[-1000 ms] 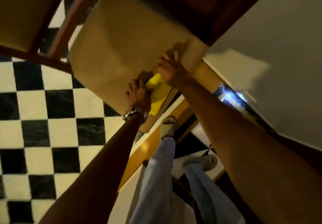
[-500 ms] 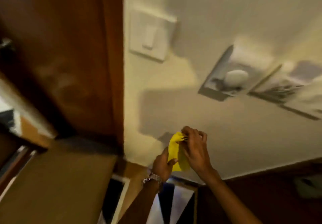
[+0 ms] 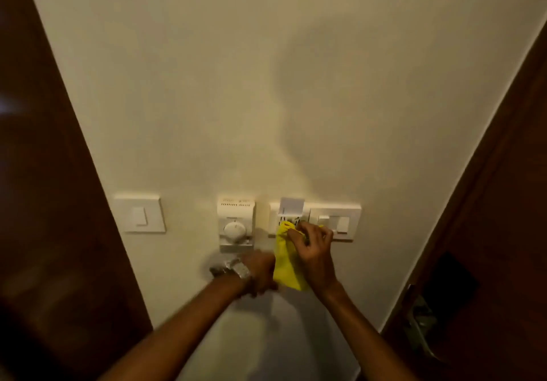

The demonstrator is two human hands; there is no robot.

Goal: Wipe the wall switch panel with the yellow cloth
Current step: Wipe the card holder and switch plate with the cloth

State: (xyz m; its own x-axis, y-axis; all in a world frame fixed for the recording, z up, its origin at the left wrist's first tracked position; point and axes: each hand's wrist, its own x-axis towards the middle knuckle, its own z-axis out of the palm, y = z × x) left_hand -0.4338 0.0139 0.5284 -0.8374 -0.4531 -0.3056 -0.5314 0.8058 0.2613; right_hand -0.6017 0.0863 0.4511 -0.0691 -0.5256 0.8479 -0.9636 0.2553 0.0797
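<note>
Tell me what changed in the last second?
Both hands rose from a chair seat to the wall. The right hand now presses the yellow cloth against the wall switch panel; the left hand holds its lower end. Both kept hold of the cloth throughout.

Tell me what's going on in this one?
A person stands facing a wall, holding a yellow cloth in both hands. The right hand presses its top against the switch panel; the left hand grips the lower part. The dial unit and single switch are untouched.
</note>
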